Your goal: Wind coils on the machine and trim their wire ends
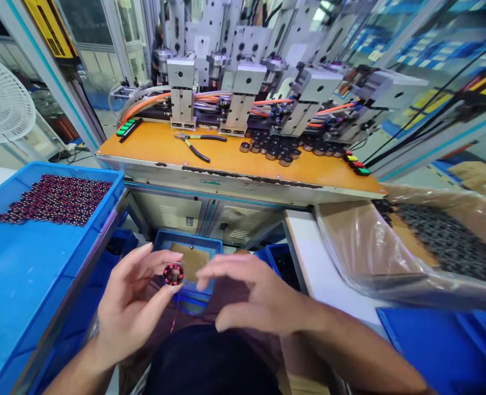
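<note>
Between the thumb and fingers of my left hand is a small ring-shaped motor stator with red windings. Its open centre faces me, and thin red and blue wires dangle below it. My right hand hovers just to the right of the stator, fingers apart, holding nothing. Both hands are above my lap. Behind them, lower down, sits a blue bin with a piece of brown cardboard in it.
At left, a blue tray holds rows of similar stators. Pliers and several black round parts lie on the orange bench beneath the machine. A plastic-lined box of dark parts stands at right.
</note>
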`<act>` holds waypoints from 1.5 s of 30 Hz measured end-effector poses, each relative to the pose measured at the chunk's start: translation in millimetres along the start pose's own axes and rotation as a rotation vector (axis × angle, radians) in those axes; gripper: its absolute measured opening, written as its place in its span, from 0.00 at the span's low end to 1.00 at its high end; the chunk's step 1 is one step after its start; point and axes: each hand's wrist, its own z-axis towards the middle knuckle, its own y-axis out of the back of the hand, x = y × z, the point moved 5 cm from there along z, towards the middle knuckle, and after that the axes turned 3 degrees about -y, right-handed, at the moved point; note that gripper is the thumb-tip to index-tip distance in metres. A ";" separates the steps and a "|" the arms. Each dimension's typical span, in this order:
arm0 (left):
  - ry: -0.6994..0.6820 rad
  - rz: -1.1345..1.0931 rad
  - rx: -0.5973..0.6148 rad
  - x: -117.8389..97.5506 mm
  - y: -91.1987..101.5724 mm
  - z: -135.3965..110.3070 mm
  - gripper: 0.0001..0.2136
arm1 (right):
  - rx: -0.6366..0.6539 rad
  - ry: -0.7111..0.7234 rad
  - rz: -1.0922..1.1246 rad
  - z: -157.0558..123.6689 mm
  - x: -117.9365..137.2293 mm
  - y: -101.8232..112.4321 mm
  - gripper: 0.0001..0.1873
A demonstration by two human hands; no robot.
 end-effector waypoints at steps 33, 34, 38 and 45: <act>0.349 -0.475 0.150 19.0 -7.6 -7.5 0.14 | -0.231 -0.272 0.418 2.2 -13.6 -21.2 0.14; 0.352 -0.477 0.168 18.8 -9.0 -6.9 0.15 | -0.217 -0.270 0.382 5.0 -10.0 -18.1 0.13; 0.369 -0.416 0.227 18.5 -15.7 -4.0 0.15 | -0.152 -0.303 0.291 11.9 -4.7 -14.0 0.10; 0.509 -0.515 0.230 25.7 -19.1 -8.9 0.13 | -0.079 -0.449 0.448 8.6 -17.5 -3.5 0.18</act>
